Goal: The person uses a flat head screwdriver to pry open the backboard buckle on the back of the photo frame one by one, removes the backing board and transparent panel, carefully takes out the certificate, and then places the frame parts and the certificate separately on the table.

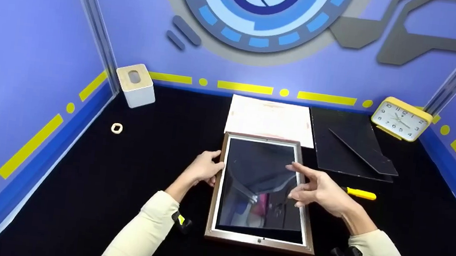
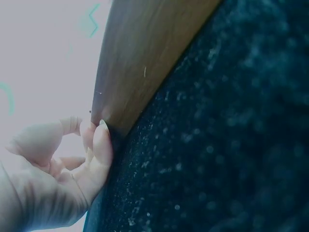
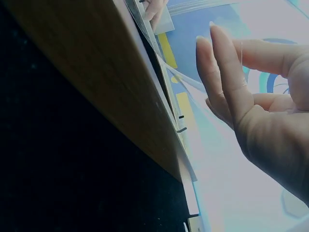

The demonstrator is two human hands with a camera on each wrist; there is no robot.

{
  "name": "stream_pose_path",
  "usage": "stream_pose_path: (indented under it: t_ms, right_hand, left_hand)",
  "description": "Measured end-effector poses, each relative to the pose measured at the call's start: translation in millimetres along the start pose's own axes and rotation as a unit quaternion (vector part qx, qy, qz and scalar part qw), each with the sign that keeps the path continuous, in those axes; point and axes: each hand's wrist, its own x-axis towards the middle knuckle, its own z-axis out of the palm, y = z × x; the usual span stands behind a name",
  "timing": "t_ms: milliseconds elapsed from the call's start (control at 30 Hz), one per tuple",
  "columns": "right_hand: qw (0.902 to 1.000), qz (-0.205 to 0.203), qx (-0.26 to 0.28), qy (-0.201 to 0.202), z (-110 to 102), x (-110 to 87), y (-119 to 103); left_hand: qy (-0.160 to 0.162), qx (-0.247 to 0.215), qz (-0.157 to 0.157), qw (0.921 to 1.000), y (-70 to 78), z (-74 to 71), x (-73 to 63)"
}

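A brown picture frame (image 1: 212, 212) with a white inner edge and a glossy dark panel (image 1: 264, 183) lies flat before me. My left hand (image 1: 205, 167) grips its left side, thumb toward the top edge and the other fingers along the side. In the left wrist view, the left fingertips (image 2: 102, 140) meet the wooden side of the frame. Over the frame's right side, my right hand (image 1: 321, 192) hovers with index finger extended and fingers spread apart. The right wrist view has this hand (image 3: 260, 92) raised above the frame's edge, with no held thing visible.
Behind the frame lie a white board (image 1: 270, 117) and a black board (image 1: 339, 132) with a folded dark stand (image 1: 362, 154). A yellow-handled tool (image 1: 360, 193) rests at right. Farther off are a yellow clock (image 1: 401, 118), a tissue box (image 1: 136, 85) and a small wooden ring (image 1: 116, 128).
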Motion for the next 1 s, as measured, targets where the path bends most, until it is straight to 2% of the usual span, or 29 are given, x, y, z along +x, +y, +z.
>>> stream_pose_path:
  t_ms: [300, 500, 600, 767, 900, 1000]
  right_hand:
    - [0.9991, -0.030, 0.030, -0.001, -6.0, 0.5, 2.8]
    - [0.9984, -0.043, 0.027, 0.027, -6.5, 0.5, 3.4]
    - [0.9976, -0.034, 0.018, 0.059, -5.4, 0.6, 2.6]
    - [0.9942, 0.010, 0.000, 0.108, -3.4, 1.4, -1.0]
    - [0.9932, 0.026, 0.014, 0.113, -4.8, 0.2, -4.5]
    - [0.9929, 0.023, 0.038, 0.110, -7.3, -1.0, -6.8]
  left_hand:
    - [0.016, 0.011, 0.009, 0.9998, -1.0, 0.1, 1.6]
    - [0.011, 0.008, -0.002, 0.9999, -2.3, -0.3, 2.6]
    - [0.006, 0.003, -0.004, 1.0000, -2.3, -0.9, 2.3]
    - [0.003, -0.007, -0.009, 0.9999, -2.7, -1.4, 2.4]
    - [-0.002, -0.012, -0.014, 0.9998, -2.1, -1.6, 1.9]
    - [-0.008, -0.019, -0.020, 0.9996, -1.0, -2.2, 1.4]
